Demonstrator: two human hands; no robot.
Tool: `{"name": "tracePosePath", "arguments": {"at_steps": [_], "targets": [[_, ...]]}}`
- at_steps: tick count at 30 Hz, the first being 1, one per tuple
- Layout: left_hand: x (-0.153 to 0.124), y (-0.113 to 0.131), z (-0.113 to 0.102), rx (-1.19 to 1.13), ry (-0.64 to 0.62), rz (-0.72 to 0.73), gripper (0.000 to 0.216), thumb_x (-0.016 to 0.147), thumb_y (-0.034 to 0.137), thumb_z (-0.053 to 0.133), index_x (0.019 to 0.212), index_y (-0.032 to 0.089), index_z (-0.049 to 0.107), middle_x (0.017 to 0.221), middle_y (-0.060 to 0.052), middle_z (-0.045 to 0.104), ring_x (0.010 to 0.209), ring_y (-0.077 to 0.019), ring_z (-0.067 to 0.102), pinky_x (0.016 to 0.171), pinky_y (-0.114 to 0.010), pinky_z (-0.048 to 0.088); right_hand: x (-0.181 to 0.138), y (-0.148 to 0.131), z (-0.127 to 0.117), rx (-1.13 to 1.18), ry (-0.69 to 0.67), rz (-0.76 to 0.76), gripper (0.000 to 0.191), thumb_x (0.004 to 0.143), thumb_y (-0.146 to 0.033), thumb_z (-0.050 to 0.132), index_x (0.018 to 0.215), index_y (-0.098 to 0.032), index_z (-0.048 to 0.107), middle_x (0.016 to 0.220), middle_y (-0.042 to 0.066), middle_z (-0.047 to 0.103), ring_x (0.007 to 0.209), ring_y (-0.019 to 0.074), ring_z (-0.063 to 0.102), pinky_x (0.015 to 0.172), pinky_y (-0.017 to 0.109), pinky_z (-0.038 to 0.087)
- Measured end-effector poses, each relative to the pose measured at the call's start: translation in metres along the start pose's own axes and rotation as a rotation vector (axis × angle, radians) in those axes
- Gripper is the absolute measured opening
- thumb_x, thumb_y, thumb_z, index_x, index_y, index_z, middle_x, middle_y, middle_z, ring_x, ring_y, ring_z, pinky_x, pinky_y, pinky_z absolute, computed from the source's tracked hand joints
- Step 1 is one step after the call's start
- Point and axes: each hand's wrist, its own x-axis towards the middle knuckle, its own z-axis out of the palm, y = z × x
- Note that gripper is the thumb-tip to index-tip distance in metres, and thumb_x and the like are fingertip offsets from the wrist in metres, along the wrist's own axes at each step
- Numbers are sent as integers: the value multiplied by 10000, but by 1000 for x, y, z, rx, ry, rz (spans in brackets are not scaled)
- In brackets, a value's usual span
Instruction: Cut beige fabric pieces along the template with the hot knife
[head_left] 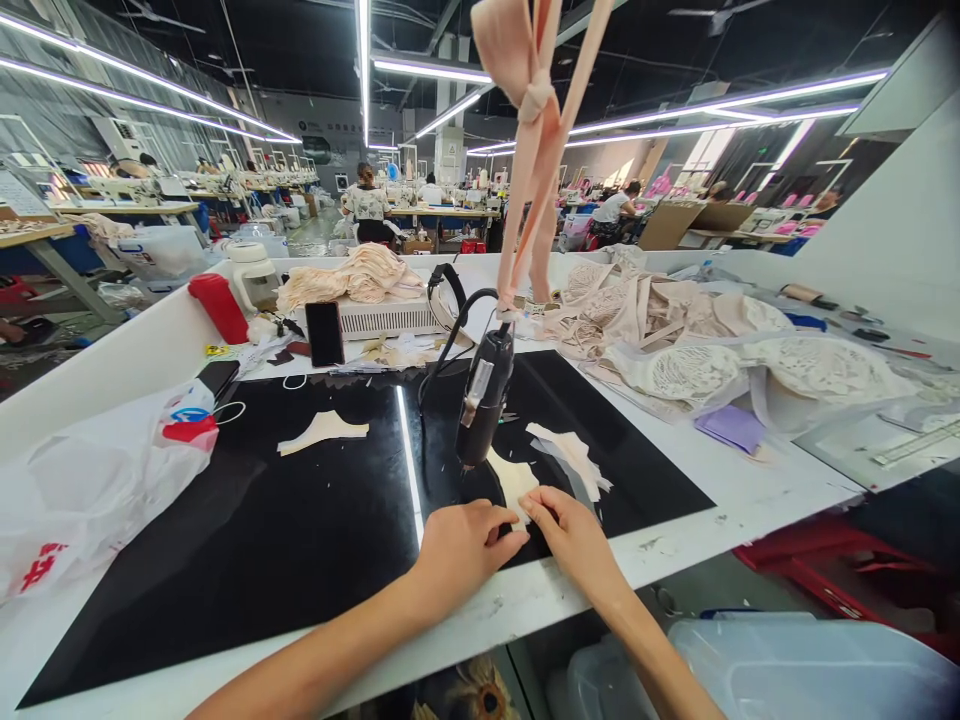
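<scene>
Between my two hands is a cream cut fabric piece, lying on the black board in front of me. My left hand has its thumb and fingers closed at the piece's near left edge. With a thumb-and-finger pinch, my right hand holds the near right edge. Just beyond them a black corded power tool hangs nose down from knotted pink straps, its tip close to the piece. To the right lies a small stack of pale cut pieces; another cream piece rests further left.
A white plastic bag covers the board's left side. Behind stand a phone, a red container and piled peach fabric. Lace bra parts and a purple packet fill the right. People work at distant sewing tables.
</scene>
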Motion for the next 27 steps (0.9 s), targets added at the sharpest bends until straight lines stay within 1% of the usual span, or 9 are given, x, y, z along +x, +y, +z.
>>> {"name": "tracePosePath", "arguments": {"at_steps": [5, 11, 13, 17, 19, 20, 22, 24, 27], "targets": [[4, 8, 1, 0, 20, -48, 288, 1022, 326, 557, 815, 256, 745, 755, 57, 673, 672, -102, 596, 582, -254, 302, -3, -1, 3, 43, 5, 2, 351, 955, -472, 488, 686, -252, 538, 727, 16, 624, 712, 212, 573, 695, 331, 432], [2, 6, 1, -3, 7, -18, 220, 1003, 289, 584, 916, 286, 786, 789, 52, 704, 709, -112, 631, 596, -249, 323, 3, -1, -2, 127, 81, 28, 358, 924, -535, 513, 695, -260, 535, 718, 27, 631, 741, 237, 602, 696, 353, 461], [2, 5, 2, -7, 17, -7, 207, 995, 278, 600, 912, 289, 789, 785, 55, 703, 714, -111, 633, 609, -242, 338, 11, -1, -6, 176, 104, 45, 349, 904, -555, 536, 714, -263, 563, 677, 22, 628, 704, 232, 608, 652, 346, 466], [1, 5, 4, -24, 27, 11, 195, 988, 266, 606, 922, 292, 787, 785, 61, 705, 749, -110, 651, 643, -227, 367, 37, -4, -15, 323, 112, 106, 363, 886, -602, 558, 790, -258, 620, 519, -21, 585, 453, 175, 524, 440, 289, 387], [1, 5, 4, -25, 23, 6, 201, 986, 260, 600, 917, 290, 786, 781, 59, 705, 751, -112, 653, 650, -225, 372, 52, -8, -19, 418, 132, 127, 384, 873, -625, 576, 826, -246, 620, 590, 3, 669, 411, 161, 539, 379, 271, 376], [1, 5, 4, -23, 20, -1, 204, 984, 259, 598, 912, 289, 787, 779, 58, 706, 746, -114, 651, 651, -225, 373, 60, -10, -21, 468, 151, 128, 391, 864, -631, 592, 839, -242, 616, 677, 30, 725, 439, 168, 590, 378, 271, 411], [1, 4, 4, -20, 16, -11, 207, 980, 264, 599, 897, 289, 788, 780, 55, 711, 742, -119, 651, 649, -228, 372, 76, -16, -25, 564, 206, 113, 400, 846, -638, 629, 862, -239, 604, 870, 80, 789, 589, 207, 717, 450, 293, 528], [2, 3, 6, -18, 20, -9, 200, 972, 269, 610, 887, 292, 789, 789, 55, 718, 749, -124, 657, 644, -229, 370, 92, -22, -30, 645, 280, 79, 419, 835, -649, 660, 891, -240, 587, 966, 97, 799, 765, 238, 779, 587, 325, 615], [2, -1, 9, -17, 33, 31, 196, 965, 265, 616, 889, 304, 792, 801, 58, 728, 745, -124, 668, 633, -227, 372, 111, -29, -39, 729, 418, -6, 458, 835, -676, 676, 920, -243, 551, 1021, 82, 789, 936, 227, 782, 776, 340, 639]]}}
